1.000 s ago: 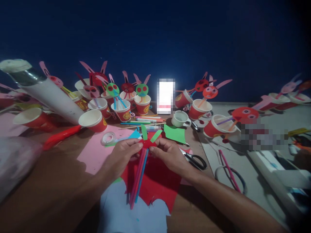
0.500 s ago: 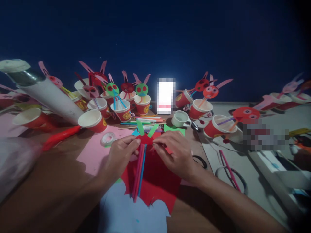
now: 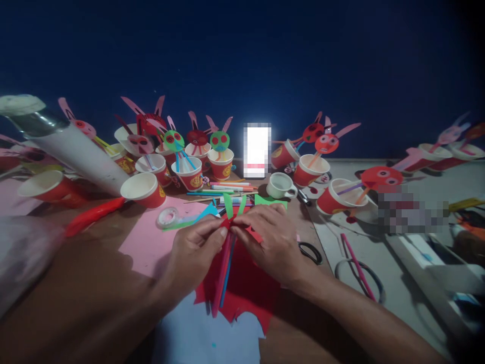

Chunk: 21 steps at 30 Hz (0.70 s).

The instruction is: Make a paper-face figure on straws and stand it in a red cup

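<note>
Between my two hands is a red paper puppet head (image 3: pixel 229 221) with two upright green paper ears (image 3: pixel 229 205). My left hand (image 3: pixel 202 242) pinches its left side between thumb and fingers. My right hand (image 3: pixel 271 240) pinches its right side, and the fingers of both hands hide most of the head. A pink straw (image 3: pixel 220 283) and a blue straw (image 3: pixel 227 278) hang down from it. Beneath them lies a cut sheet of red paper (image 3: pixel 252 283), overlapping a pale blue sheet (image 3: pixel 204 333).
Paper cups (image 3: pixel 187 172) with rabbit-like paper puppets line the back. A white mug (image 3: pixel 280 186) stands beside a bright, blurred-out screen (image 3: pixel 257 150). A tape roll (image 3: pixel 166 217) lies on pink paper (image 3: pixel 144 247). Black scissor handles (image 3: pixel 310 252) show at right; a white tube (image 3: pixel 83 151) leans at left.
My hands have come closer together around the red head, which now looks narrower and bent. The green ears have drawn nearer each other and stand more upright.
</note>
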Tool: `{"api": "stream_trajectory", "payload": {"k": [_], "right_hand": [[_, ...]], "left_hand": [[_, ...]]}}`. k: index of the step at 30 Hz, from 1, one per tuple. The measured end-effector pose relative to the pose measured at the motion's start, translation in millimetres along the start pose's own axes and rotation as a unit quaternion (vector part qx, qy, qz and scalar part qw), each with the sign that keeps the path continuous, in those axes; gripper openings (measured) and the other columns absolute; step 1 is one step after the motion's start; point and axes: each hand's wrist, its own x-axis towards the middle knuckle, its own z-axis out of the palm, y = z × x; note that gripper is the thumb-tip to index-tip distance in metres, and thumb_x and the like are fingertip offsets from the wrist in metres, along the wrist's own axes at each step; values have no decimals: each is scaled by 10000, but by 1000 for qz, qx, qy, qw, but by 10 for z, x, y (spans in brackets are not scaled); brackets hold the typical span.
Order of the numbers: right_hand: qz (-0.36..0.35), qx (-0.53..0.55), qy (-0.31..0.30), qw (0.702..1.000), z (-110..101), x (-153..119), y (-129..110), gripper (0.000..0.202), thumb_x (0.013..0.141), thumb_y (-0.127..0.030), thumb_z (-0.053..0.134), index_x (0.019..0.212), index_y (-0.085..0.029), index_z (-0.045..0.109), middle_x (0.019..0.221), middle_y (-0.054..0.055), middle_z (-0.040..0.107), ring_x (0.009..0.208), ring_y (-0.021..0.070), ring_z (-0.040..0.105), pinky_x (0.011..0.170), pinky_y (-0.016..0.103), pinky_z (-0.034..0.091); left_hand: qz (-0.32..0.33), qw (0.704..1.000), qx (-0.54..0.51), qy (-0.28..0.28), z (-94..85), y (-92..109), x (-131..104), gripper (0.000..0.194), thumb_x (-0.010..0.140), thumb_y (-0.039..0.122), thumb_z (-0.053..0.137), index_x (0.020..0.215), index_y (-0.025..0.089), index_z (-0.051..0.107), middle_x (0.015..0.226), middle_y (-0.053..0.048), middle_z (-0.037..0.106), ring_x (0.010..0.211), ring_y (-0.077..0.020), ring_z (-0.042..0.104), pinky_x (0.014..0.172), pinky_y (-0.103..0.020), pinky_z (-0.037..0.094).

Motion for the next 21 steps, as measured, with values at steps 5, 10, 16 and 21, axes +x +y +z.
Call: {"api": "stream_trajectory", "payload": {"k": [5,10,16,21], "right_hand": [[14,8,1,1000,-27,8,-30,132,897,-242,557,810,-178,632,745,22,657,721,145,581,696,311,328],[13,17,-4,1000,-48,3,-63,114,895,-205,542,807,-177,609,757,24,651,740,150,576,707,317,328],[-13,-39,-16,999,-46,8,-86,149,894,-172,491,770,-166,573,708,29,641,705,159,564,688,327,321],[-37,-66,-16,997,-145,11,-119,124,884,-167,494,776,-179,554,721,17,656,730,155,580,723,341,318]], "left_hand": [[46,998,33,4,9,20,-36,165,815,184,571,808,214,733,679,14,592,625,-125,546,602,-211,431],[74,996,53,16,4,31,-62,181,805,153,577,830,227,740,721,4,634,689,-142,583,646,-211,455],[59,998,33,2,11,62,-65,183,803,168,571,646,192,660,647,13,594,631,-122,552,617,-200,439],[-57,996,-70,7,-43,-10,3,163,798,244,594,657,177,638,537,33,537,531,-92,496,546,-186,413]]}}
